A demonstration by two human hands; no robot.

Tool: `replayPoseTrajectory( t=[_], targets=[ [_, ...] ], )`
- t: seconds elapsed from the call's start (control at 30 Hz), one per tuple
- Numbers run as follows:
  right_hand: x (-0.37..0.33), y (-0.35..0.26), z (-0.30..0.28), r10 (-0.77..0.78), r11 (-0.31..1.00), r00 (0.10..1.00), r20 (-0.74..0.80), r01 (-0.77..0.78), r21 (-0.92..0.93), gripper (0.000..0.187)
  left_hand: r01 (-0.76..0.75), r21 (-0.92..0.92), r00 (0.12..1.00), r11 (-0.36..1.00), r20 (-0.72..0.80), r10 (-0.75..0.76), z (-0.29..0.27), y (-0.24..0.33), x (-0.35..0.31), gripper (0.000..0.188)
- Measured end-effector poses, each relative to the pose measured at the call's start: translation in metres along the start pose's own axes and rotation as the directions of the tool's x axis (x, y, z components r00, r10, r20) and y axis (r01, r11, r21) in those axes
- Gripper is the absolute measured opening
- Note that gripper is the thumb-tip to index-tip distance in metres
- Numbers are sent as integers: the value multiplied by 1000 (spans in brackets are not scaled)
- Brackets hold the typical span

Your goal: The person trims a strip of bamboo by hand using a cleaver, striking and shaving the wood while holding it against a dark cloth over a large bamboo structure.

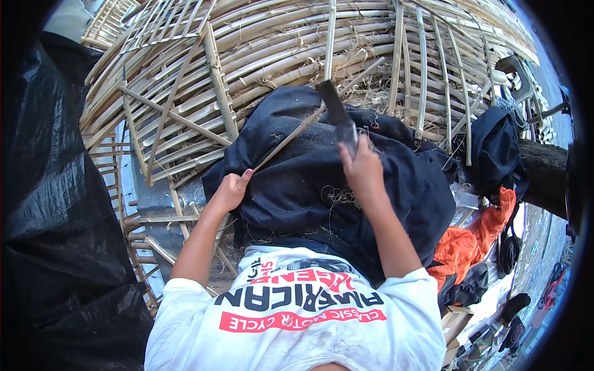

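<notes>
My left hand [230, 190] is closed around the near end of a thin bamboo strip [288, 140]. From there the strip slants up and right over my lap toward the bamboo pile. My right hand [365, 172] grips the handle of a knife [336, 111], its broad dark blade pointing away from me. The blade crosses over the strip in the picture; whether the two touch I cannot tell. A dark cloth [291, 191] covers my lap, with curly bamboo shavings [340, 196] lying on it.
Split bamboo slats and lattice panels [216, 80] fill the far side. Black plastic sheeting [62, 198] hangs at the left. To the right lie an orange cloth [470, 241], a dark log [544, 173] and dark fabric [495, 148].
</notes>
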State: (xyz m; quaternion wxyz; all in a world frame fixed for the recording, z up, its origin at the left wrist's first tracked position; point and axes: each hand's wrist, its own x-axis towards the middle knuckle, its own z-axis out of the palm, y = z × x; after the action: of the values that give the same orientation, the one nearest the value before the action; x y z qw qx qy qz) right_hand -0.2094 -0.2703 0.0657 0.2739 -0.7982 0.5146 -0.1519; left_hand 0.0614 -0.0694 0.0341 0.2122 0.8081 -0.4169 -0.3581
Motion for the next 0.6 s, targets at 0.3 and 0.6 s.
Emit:
replayPoseTrajectory(
  t=[0.3, 0.6],
  targets=[
    [10, 1, -10, -13, 1000, 998, -61, 14, 14, 44, 5, 9, 1000, 1000, 9, -5, 2, -5, -1, 85],
    [13, -4, -13, 46, 998, 998, -35, -44, 39, 42, 17, 20, 1000, 1000, -26, -17, 6, -11, -2, 90]
  ],
)
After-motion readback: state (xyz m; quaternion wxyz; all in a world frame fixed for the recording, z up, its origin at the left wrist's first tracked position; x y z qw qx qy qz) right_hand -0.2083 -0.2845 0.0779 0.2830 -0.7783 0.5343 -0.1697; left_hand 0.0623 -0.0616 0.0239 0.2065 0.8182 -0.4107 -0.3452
